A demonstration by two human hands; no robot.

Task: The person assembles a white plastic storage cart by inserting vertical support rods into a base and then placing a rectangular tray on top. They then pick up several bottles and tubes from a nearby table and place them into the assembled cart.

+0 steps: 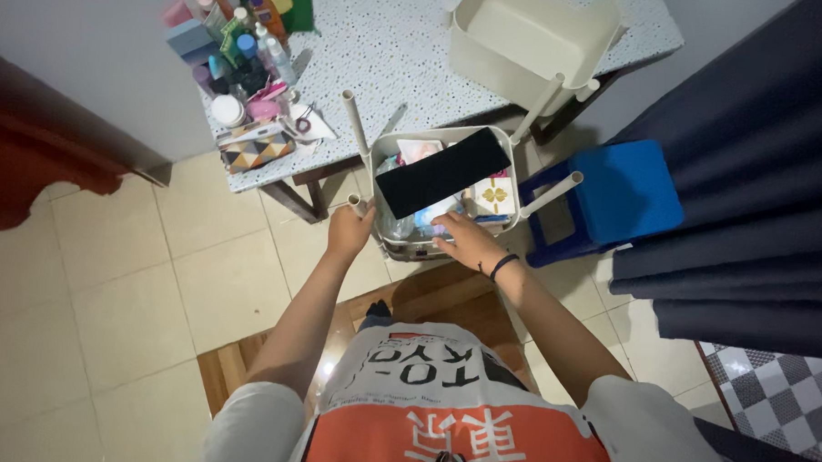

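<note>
Two hands — left hand (348, 231), right hand (468, 241) — on a plastic bin (388, 148).

White floral box (495, 196) in basket (391, 148)

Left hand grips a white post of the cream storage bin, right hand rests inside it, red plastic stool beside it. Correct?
Not quite: the head view shows a blue plastic stool, not red. The left hand grips a white post of the cream storage bin; the right hand rests inside.

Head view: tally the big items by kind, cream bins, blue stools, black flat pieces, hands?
Cream bins: 2, one on the speckled table, one lower with posts
Blue stool: 1
Black flat piece: 1
Hands: 2, left hand on a post, right hand at the lower bin
Total: 6
</note>
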